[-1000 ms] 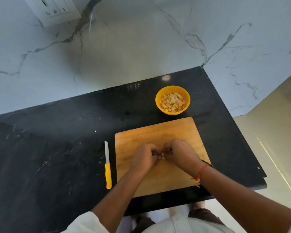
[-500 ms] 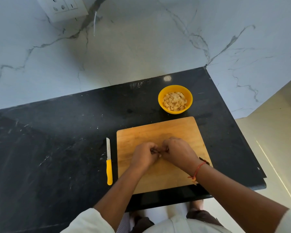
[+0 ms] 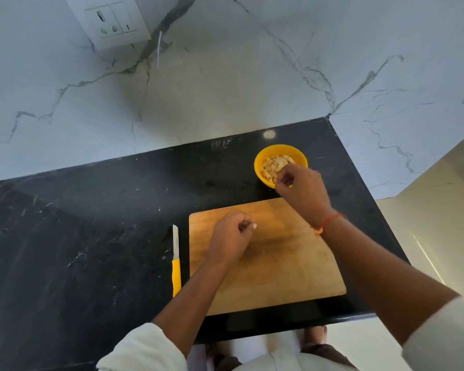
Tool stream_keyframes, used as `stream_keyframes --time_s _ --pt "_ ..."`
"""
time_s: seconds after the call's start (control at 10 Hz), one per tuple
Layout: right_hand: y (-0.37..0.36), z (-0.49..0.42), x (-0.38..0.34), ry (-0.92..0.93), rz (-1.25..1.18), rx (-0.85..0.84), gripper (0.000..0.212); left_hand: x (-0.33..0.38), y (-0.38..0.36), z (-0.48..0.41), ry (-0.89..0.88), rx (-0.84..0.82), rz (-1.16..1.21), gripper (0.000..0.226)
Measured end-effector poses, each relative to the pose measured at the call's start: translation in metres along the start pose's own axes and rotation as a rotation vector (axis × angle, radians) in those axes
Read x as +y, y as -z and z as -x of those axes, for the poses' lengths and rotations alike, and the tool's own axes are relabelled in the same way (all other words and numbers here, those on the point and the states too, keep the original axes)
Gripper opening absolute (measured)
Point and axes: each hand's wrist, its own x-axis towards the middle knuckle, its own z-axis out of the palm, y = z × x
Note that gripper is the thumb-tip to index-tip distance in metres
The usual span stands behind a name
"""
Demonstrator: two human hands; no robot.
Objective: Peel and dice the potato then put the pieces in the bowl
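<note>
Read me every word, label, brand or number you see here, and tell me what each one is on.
No readable text anywhere in this view.
On the wall socket: only holes and a switch, no lettering visible.
On the knife, the bowl and the cutting board: no print or label visible.

A home kitchen: a black stone surface [image 3: 91,236] against marble-look wall tiles [image 3: 225,89] with a switch socket [image 3: 113,20], plus a wooden chopping board [image 3: 292,263], a knife [image 3: 175,261] and a bowl [image 3: 260,167] of diced potato [image 3: 272,164].
</note>
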Motion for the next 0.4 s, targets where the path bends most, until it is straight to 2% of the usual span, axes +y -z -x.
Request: stream_keyframes --time_s 0.1,0.2,0.3,0.4 --pt "0.003 -0.035 0.012 0.023 0.102 0.026 0.008 0.008 0.006 -0.012 -0.036 0.023 -0.007 0.018" --pt "-0.001 -0.044 0.018 -0.017 0.200 -0.034 0.019 0.014 0.010 -0.017 -0.068 0.043 -0.020 0.020" --pt "0.006 -0.045 0.014 -0.063 0.245 -0.055 0.027 0.019 0.017 -0.021 -0.108 0.053 -0.044 0.024" --pt "0.011 -0.035 0.008 -0.006 0.215 0.007 0.026 0.018 0.021 -0.020 -0.117 0.076 -0.038 0.028"
